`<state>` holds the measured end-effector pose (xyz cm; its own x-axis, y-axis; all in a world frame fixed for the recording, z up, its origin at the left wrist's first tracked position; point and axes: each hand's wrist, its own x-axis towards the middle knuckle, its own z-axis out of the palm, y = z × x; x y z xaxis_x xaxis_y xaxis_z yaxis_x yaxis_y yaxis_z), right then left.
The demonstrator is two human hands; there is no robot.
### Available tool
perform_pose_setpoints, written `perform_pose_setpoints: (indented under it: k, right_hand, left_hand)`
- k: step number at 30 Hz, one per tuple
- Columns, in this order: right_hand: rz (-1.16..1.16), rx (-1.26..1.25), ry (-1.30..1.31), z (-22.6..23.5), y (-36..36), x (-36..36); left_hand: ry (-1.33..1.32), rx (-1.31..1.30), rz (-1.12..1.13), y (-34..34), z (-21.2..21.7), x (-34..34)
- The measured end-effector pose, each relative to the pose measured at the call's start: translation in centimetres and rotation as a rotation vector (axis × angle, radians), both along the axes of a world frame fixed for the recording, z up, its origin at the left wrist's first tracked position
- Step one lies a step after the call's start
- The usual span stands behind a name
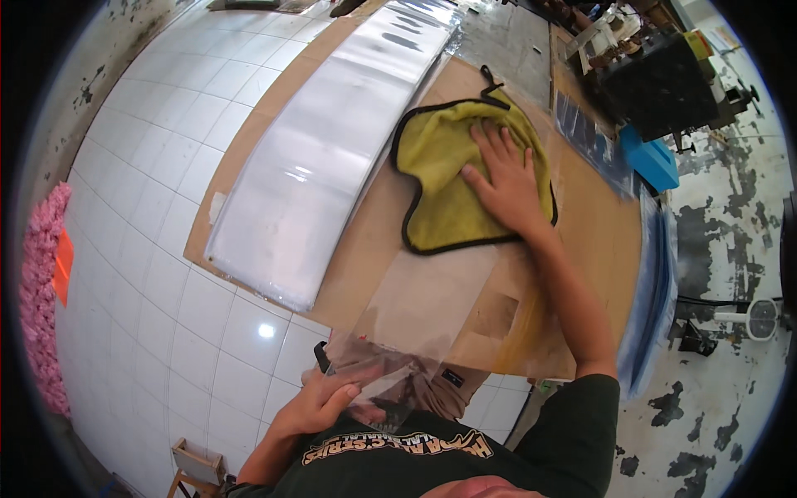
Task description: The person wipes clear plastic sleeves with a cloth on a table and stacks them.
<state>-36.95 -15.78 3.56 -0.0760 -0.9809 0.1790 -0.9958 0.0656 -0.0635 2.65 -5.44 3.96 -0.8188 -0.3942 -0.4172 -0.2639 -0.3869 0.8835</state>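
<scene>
My right hand (505, 178) lies flat, fingers spread, on a yellow cloth with black edging (444, 178). The cloth rests on a clear plastic sheet (432, 290) that lies on a brown cardboard-covered table (594, 224). My left hand (325, 400) grips the near edge of that clear sheet by my waist, with the thumb on top.
A long stack of clear sheets (320, 153) lies along the table's left side. A blue box (649, 158) and dark cluttered equipment (656, 70) stand at the far right. A white tiled floor (158, 166) lies to the left, with a pink textured object (37, 290) and a small wooden stool (195, 469).
</scene>
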Motion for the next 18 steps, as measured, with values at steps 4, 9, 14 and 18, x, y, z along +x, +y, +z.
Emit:
perform_pose_setpoints:
  k: [4, 9, 14, 18]
  right_hand:
    - [-0.061, 0.003, 0.006, -0.4, -4.1, -4.2]
    - [-0.137, -0.021, -0.020, -1.2, -7.5, -8.2]
    - [-0.003, -0.229, -0.172, -2.1, -10.8, -14.0]
    - [-0.056, -0.446, -0.289, -1.4, -10.7, -13.5]
  left_hand:
    - [-0.001, -0.062, 0.075, 0.6, -0.9, 0.1]
    - [0.017, -0.188, 0.094, 1.4, -2.8, 0.5]
    - [0.043, -0.107, 0.133, 1.9, -3.0, 0.7]
    - [0.174, 0.360, 0.291, 4.1, -4.5, 0.4]
